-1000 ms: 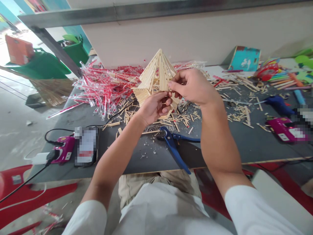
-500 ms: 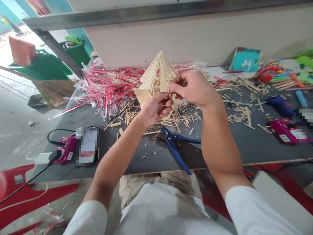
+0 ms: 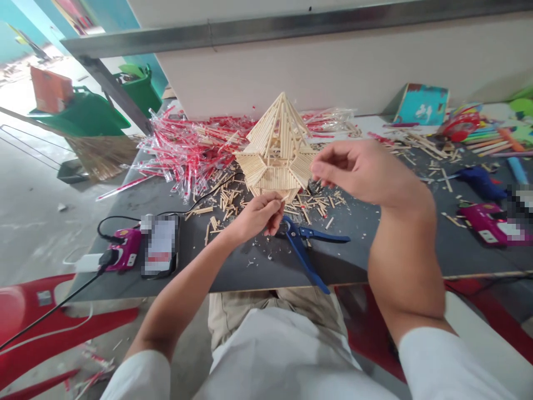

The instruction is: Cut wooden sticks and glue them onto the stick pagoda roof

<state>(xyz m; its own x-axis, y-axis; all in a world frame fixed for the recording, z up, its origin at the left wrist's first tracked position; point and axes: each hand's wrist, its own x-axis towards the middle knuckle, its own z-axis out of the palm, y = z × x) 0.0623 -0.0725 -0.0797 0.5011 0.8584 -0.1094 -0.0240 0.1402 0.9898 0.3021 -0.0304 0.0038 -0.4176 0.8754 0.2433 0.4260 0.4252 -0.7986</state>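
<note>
Just above the middle of the frame stands the stick house [image 3: 285,143]. Below it, your left hand [image 3: 259,216] pinches a small stick [image 3: 285,198]; to its right, your right hand [image 3: 356,171] is loosely curled, its contents impossible to tell.

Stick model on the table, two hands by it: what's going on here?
A person's left hand pinches what looks like a short stick in front of the pointed model. The right hand hovers by the model's right side; whether it holds anything is unclear. A blue cutter lies on the table.
</note>
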